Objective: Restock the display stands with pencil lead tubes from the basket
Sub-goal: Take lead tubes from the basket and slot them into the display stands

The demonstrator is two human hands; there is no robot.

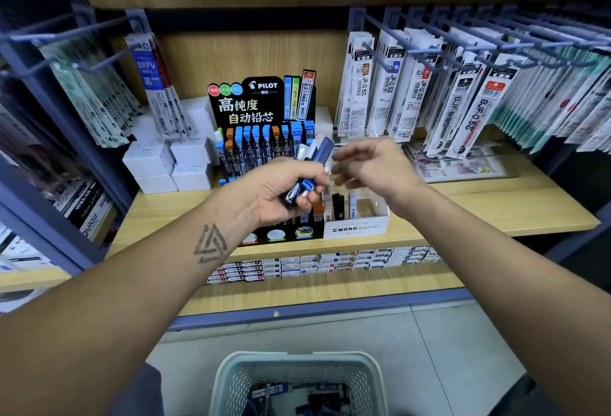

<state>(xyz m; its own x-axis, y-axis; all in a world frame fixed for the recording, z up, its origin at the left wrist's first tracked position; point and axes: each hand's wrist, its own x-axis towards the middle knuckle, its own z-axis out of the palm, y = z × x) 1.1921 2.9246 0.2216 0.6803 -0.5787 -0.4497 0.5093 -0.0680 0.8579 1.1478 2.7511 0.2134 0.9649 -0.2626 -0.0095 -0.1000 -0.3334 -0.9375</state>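
Right now my left hand (281,191) grips a bundle of pencil lead tubes (310,164) above the black Pilot stand (264,98), my right hand (370,164) loose-fingered just beside, the basket (297,369) below the shelf edge (330,250).

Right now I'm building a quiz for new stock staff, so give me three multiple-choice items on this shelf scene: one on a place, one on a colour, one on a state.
1. Where does the white MONO box stand?
A. right of the black Pilot stand
B. on the floor
C. inside the basket

2. What colour is the basket?
A. red
B. pale green
C. black

3. What is the left hand doing?
A. hanging idle
B. pressing the shelf
C. gripping a bunch of lead tubes

Answers: 1 A, the box sits beside the stand on the shelf; 2 B, its mesh walls are pale green; 3 C, fingers curl round the tubes.
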